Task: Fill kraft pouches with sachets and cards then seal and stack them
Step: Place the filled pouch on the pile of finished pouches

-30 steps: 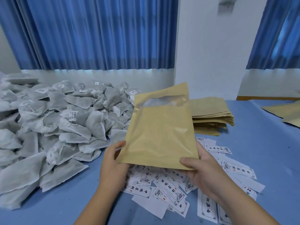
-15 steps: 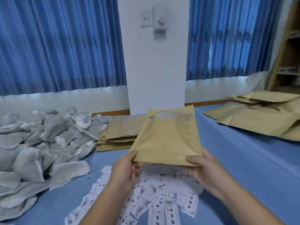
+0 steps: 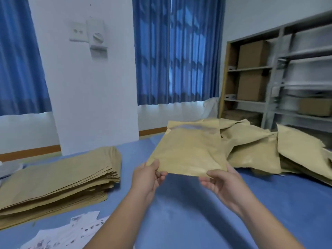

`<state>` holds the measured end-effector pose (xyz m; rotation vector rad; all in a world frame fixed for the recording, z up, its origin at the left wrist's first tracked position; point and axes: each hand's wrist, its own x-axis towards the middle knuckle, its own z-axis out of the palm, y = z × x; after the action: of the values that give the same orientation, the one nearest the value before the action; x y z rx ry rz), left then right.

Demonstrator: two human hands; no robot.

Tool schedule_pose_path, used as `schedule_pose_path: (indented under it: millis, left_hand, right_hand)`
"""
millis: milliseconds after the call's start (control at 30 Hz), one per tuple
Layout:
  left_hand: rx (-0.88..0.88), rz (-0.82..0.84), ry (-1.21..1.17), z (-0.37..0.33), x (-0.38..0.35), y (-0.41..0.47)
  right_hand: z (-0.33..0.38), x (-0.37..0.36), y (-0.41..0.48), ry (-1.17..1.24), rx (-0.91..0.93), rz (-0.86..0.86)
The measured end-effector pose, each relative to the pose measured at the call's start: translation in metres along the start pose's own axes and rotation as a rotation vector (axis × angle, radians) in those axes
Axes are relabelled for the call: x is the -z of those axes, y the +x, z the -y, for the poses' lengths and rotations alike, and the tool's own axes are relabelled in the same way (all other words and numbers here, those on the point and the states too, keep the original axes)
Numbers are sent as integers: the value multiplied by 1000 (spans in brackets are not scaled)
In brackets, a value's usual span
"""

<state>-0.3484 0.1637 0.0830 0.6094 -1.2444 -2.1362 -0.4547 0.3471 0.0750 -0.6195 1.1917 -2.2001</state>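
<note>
Pinched at its two near corners, the kraft pouch (image 3: 188, 151) is being held up over the blue table (image 3: 179, 203). Its near left corner is being gripped between the thumb and curled fingers of the left hand (image 3: 145, 178), and its near right corner is being gripped in the same way by the right hand (image 3: 222, 182). The pouch is being carried almost flat and clear of the table, with its far end tilted slightly upward. A pale, clear strip is being shown across that far end; whether the end is sealed cannot be told. Just beyond the pouch and to its right, a loose heap of kraft pouches (image 3: 260, 146), creased and some of them bulging, is being partly covered in the view by the pouch's far right edge. Well apart to the left of the pouch, a neat stack of flat pouches (image 3: 59, 175) is lying on the table. Nearer than the pouch and to its left, printed white cards (image 3: 71, 232) are lying scattered on the table; their print is too blurred to be read. Far behind the pouch, blue curtains (image 3: 176, 51) are hanging. Behind it to the left a white pillar (image 3: 89, 96) is carrying a wall switch (image 3: 95, 35), and behind it to the right a metal shelf (image 3: 276, 72) is being loaded with cardboard boxes (image 3: 251, 54).
</note>
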Motion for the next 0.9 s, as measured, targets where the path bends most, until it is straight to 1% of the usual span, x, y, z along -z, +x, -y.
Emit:
schedule_pose_path:
  millis: [100, 167, 200, 233, 300, 400, 467, 567, 733, 900]
  left_hand:
    - [-26, 139, -59, -5, -51, 25]
    - [-50, 171, -125, -8, -75, 34]
    - [-49, 182, -147, -7, -81, 36]
    - [-36, 189, -150, -4, -84, 36]
    - [21, 199, -116, 8, -75, 33]
    - [114, 184, -96, 21, -42, 24]
    - [133, 118, -72, 23, -19, 17]
    - [130, 14, -44, 15, 16, 6]
    - [108, -93, 16, -11, 76, -16]
    - [18, -229, 112, -43, 156, -46]
  right_hand:
    - [39, 18, 31, 182, 159, -93]
    - [53, 30, 45, 346, 216, -207]
    - [54, 36, 50, 377, 213, -290]
    - [51, 42, 53, 358, 186, -362]
    - [34, 50, 55, 265, 83, -424]
    - [-3, 46, 51, 187, -77, -422]
    - [-25, 32, 47, 167, -153, -422]
    - [-53, 4, 44, 124, -218, -393]
    - [-91, -62, 37, 32, -300, -258]
    - [-125, -134, 24, -20, -391, -71]
